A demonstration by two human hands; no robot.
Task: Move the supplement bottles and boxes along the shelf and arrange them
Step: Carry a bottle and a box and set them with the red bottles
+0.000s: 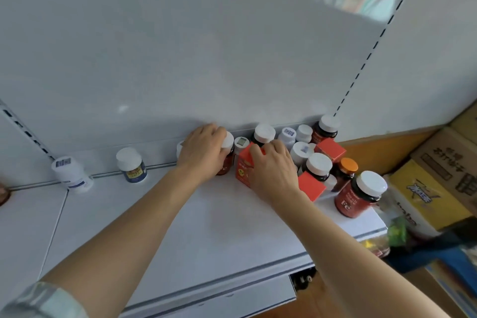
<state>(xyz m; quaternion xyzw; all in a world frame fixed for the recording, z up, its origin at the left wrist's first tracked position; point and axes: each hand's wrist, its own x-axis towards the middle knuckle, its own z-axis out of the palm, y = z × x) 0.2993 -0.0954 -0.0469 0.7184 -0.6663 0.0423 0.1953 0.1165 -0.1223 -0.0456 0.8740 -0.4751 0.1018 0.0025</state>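
- Okay, far left: a white bottle (72, 174) with a barcode on its cap stands on the white shelf (160, 214), near the seam between two shelf boards.
- Next right, apart from it, a blue-label bottle (131, 165) with a white cap stands near the back wall.
- My left hand (204, 152) is curled around a dark red bottle (226, 156) with a white cap, fingers wrapped over the cap and side; the bottle is upright on the shelf, near the back.
- Just right of that bottle is a small white-capped bottle (240, 144), partly hidden behind the box.
- My right hand (273, 170) grips an orange box (244, 166) from its right side, fingers curled over the top edge; the box stands upright between my two hands, just beside the dark red bottle.
- Behind my right hand: a dark bottle with a white cap (263, 134), then several white bottles (296, 138) packed close along the back wall, and another red-label bottle (325, 129) at the back right corner.
- Right of my wrist: a second orange box (311, 186) and a third orange box (331, 150) further back, with a white-capped dark bottle (318, 166) between them.
- An orange-capped bottle (347, 170) stands beside those.
- Front right corner of the shelf: a big red bottle marked Fe (361, 195), white cap.
- Off the shelf at right: stacked cardboard cartons (444, 162) and a yellow carton (423, 196).
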